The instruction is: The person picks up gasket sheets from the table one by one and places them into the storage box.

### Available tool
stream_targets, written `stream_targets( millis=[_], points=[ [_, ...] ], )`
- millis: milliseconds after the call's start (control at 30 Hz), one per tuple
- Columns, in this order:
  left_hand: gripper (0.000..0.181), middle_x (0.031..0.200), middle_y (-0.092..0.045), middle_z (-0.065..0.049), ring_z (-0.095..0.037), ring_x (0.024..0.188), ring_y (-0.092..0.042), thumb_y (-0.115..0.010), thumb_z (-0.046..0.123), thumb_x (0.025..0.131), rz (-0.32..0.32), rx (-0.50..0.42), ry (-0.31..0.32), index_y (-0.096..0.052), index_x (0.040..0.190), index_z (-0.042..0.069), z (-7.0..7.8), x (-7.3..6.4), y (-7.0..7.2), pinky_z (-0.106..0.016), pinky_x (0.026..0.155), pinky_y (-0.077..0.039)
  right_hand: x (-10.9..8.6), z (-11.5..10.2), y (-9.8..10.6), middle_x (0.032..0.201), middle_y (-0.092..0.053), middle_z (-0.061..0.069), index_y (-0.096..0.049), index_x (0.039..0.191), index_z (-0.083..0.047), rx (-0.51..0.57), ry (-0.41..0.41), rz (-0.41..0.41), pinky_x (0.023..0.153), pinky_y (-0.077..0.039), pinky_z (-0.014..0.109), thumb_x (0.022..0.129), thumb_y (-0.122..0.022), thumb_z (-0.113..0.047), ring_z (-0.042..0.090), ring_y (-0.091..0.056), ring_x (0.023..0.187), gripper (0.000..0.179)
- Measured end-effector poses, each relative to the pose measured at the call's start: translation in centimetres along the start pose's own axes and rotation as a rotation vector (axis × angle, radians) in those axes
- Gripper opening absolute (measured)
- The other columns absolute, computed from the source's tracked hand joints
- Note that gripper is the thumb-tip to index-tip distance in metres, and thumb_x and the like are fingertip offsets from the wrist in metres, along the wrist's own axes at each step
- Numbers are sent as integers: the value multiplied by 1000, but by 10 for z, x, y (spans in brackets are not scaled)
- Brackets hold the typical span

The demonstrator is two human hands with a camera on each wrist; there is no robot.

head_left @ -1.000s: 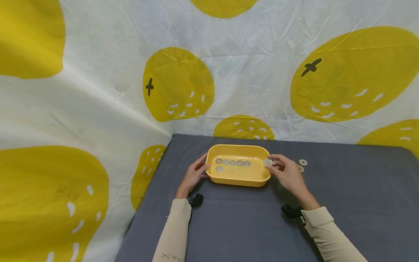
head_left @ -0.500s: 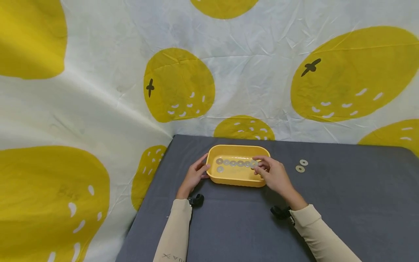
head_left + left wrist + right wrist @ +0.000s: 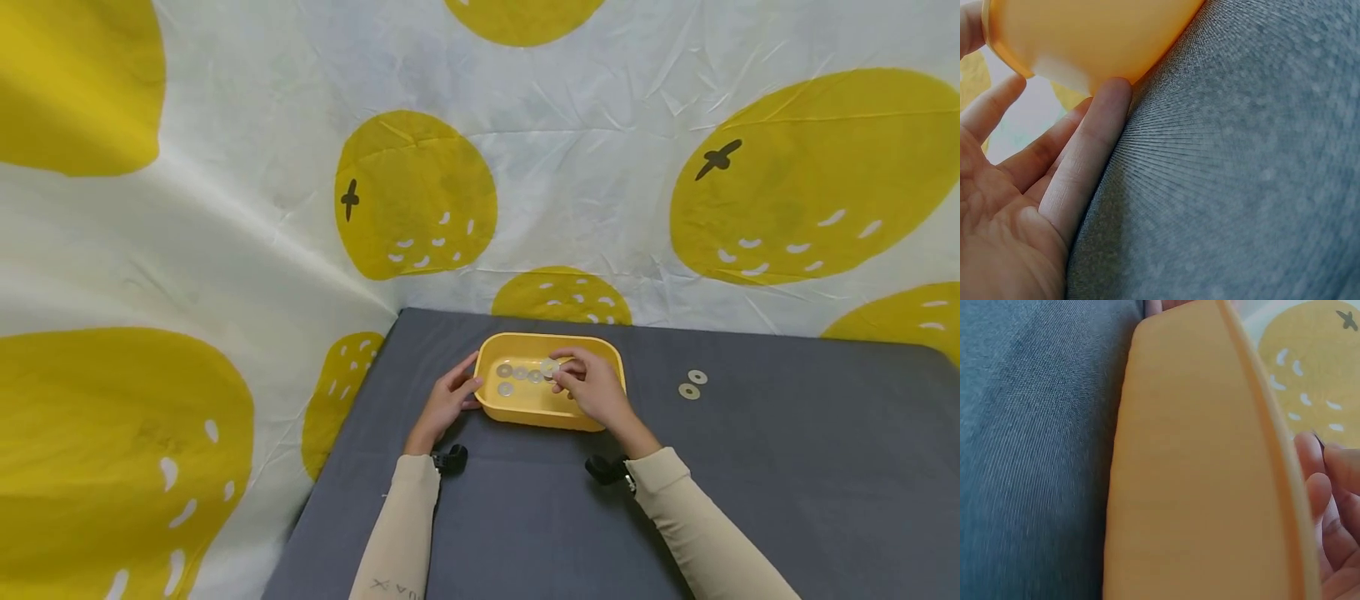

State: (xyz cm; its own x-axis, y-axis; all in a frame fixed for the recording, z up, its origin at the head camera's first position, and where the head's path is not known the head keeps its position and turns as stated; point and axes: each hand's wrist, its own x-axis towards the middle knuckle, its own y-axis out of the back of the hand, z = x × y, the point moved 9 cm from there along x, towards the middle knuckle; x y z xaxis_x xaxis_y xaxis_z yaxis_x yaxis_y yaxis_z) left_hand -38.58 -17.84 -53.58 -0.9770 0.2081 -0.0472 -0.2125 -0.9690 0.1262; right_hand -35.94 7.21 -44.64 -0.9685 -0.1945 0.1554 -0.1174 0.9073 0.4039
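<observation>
In the head view a shallow yellow plastic tray (image 3: 551, 419) stands on the table. My left hand (image 3: 442, 406) rests against its left end with fingers mostly straight; in the left wrist view one fingertip (image 3: 1113, 94) touches the tray's outer wall low down. Thumb and fingers of my right hand (image 3: 594, 387) pinch a flat round washer (image 3: 549, 367) over the inside of the tray. Several washers lie flat on the tray's floor, among them one nearer the front (image 3: 506, 389). The right hand hides the tray's right part. In the right wrist view the pinched washer shows only as a thin dark edge (image 3: 1319, 439).
Two more washers, one farther back (image 3: 697, 377) and one nearer (image 3: 689, 391), lie on the dark grey cloth (image 3: 525, 517) right of the tray. A white curtain with yellow fruit shapes (image 3: 585, 208) hangs behind and to the left.
My right hand has moved left with the pinched washer, from the tray's right rim to above the row of washers inside. The left hand stays at the tray's left end.
</observation>
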Motion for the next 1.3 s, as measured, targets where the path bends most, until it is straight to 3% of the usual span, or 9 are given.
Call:
stream_targets(
  millis=[200,400,700,967,1300],
  points=[
    [55,131,-64,-19,-24,109,-67,-64,36,102,9,-3,3,-46,153,39,2,0,-1,-39,88,-63,14,5,-14,96,-77,15,-66,129,-7,12,-26,-27,58,-51,24,99,-67,-8,43,-70,85,30],
    [56,129,-64,-20,-22,108,-67,-65,36,101,7,-6,1,-46,154,38,2,-1,-3,-39,89,-63,22,11,-23,98,-77,19,-66,130,-5,15,-57,-63,62,-53,30,99,-66,-8,41,-70,86,31],
    [56,134,-63,-18,-28,115,-66,-63,37,102,13,6,10,-44,155,39,0,-1,-2,-40,90,-63,31,27,-41,94,-75,20,-69,124,-3,1,-99,-232,56,-46,29,98,-62,0,30,-67,76,26],
    [61,140,-56,-28,-43,123,-60,-59,24,106,-49,-29,41,-35,161,25,-3,-1,-6,-42,93,-62,33,37,-51,80,-74,12,-72,114,1,-168,-47,-298,59,-49,28,94,-67,0,17,-60,64,21],
    [55,134,-62,-21,-36,118,-64,-63,33,103,9,-7,3,-44,155,37,0,-1,-3,-39,89,-63,36,38,-54,78,-71,3,-74,105,-5,-270,-46,-307,61,-47,26,92,-74,-9,12,-58,65,14]
  ],
)
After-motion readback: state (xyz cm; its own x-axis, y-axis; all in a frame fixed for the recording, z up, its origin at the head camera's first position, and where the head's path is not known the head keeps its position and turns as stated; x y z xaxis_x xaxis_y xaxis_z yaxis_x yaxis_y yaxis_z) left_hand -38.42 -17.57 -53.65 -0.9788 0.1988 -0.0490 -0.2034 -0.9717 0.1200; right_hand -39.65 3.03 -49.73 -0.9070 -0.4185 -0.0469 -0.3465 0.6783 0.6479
